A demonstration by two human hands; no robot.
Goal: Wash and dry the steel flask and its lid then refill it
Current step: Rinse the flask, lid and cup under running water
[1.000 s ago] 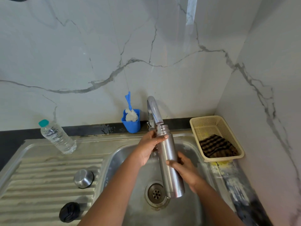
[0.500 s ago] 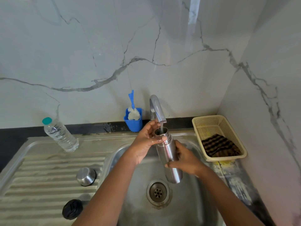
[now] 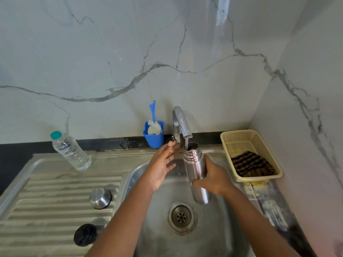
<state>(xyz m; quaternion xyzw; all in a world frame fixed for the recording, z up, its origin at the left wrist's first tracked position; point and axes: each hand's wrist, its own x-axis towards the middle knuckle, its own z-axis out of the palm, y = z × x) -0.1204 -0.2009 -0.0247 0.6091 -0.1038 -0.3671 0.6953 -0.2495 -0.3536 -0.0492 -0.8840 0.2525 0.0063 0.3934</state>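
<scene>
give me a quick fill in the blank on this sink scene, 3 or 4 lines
1. The flask is gripped by the ____ hand.
2. Water from the tap runs into the flask's open ____.
3. The left hand holds ____.
4. The checked cloth lies in the ____ beside the sink.

Missing words: right; mouth; nothing; basket

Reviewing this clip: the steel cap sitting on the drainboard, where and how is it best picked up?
Probably the steel cap by its round side wall, coming straight down from above. It sits dome up on the ribbed drainboard, apart from the black stopper, so fingers can close around it. The left hand is free and nearer.
</scene>
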